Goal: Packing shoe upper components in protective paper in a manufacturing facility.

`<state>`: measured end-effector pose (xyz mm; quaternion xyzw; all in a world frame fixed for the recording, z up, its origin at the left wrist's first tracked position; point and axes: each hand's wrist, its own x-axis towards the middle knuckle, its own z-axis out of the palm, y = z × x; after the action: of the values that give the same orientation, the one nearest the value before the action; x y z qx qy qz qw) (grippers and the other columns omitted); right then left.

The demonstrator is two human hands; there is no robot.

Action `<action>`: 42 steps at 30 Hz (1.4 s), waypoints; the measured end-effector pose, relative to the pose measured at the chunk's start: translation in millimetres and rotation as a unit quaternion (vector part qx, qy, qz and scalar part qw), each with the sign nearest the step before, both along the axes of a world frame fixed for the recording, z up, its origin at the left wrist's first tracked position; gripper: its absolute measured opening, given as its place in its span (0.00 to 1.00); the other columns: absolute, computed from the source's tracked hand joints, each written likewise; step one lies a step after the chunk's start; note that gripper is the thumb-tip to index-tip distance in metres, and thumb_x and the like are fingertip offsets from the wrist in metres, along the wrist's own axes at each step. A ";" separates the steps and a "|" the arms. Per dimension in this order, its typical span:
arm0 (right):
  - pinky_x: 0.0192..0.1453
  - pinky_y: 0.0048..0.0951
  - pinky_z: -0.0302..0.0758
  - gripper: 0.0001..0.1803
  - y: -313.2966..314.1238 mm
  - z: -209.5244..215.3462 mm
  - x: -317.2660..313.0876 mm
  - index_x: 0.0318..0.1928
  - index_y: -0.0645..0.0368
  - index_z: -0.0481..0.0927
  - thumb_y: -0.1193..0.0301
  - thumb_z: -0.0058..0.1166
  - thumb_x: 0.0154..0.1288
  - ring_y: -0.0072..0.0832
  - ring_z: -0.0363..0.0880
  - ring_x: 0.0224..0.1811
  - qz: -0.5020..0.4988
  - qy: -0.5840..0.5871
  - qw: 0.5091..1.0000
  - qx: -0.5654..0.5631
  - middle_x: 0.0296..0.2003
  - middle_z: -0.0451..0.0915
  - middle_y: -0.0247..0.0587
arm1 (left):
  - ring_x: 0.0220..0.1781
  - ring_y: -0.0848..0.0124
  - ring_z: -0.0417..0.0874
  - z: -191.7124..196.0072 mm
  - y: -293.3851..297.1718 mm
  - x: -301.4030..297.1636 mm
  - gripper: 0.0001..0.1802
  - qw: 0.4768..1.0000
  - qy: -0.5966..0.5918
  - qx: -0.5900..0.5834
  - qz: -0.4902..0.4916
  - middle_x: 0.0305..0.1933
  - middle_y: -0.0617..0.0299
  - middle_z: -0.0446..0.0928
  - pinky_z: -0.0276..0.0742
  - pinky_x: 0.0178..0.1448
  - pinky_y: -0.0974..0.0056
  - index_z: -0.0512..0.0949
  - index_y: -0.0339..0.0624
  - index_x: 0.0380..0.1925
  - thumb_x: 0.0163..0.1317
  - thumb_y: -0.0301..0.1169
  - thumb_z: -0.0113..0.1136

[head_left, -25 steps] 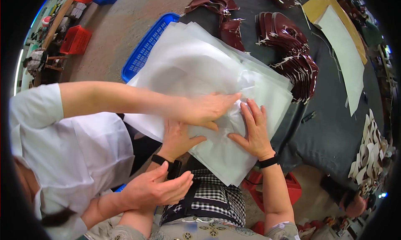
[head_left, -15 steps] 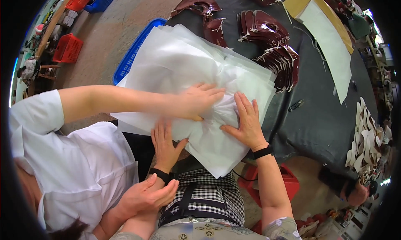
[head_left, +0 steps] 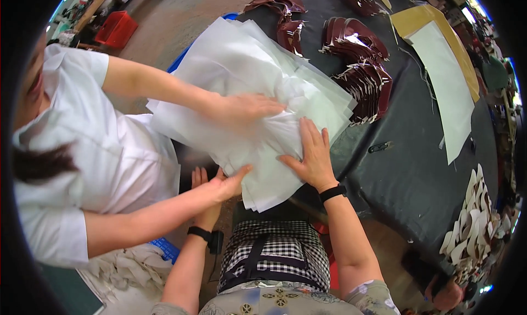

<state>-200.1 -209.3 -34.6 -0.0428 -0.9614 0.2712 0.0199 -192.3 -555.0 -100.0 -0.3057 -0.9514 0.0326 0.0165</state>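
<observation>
A stack of thin white sheets (head_left: 225, 57), creased in the middle, lies across the near left part of the dark table. My right hand (head_left: 314, 157) rests flat on its right side, fingers stretched and thumb apart. My left hand (head_left: 206, 212) is by the near left edge of the stack, its fingertips stretched out beyond a co-worker's lower hand (head_left: 231, 184), which covers part of it. That co-worker's hand touches the near corner of the sheets. The co-worker's other hand (head_left: 250, 107) lies on the middle of the stack, blurred by motion.
Stacked glossy maroon pieces (head_left: 354, 38) sit on the dark table (head_left: 406, 178) behind the sheets. Black thread snips (head_left: 379, 147) lie to the right. Farther right are a long white sheet (head_left: 447, 90) and several pale cut pieces (head_left: 473, 221). A red crate (head_left: 116, 29) stands far left.
The co-worker's lower hand has gone from beside my left forearm to the sheets' near edge. My left hand has drawn back off the sheets. My right hand still lies on them.
</observation>
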 end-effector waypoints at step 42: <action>0.71 0.41 0.71 0.28 43.4 46.4 60.2 0.67 0.61 0.74 0.67 0.63 0.69 0.45 0.73 0.69 -0.027 0.062 0.960 -0.270 0.65 0.75 0.53 | 0.57 0.47 0.84 174.7 65.7 160.3 0.29 0.885 -0.404 0.202 0.113 0.56 0.42 0.83 0.78 0.64 0.51 0.78 0.35 0.62 0.67 0.41 0.67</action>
<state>-139.9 -165.9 11.8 -0.0559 -0.8476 0.5223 0.0747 -32.0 -489.3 74.7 -0.1728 -0.8899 -0.2851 -0.3112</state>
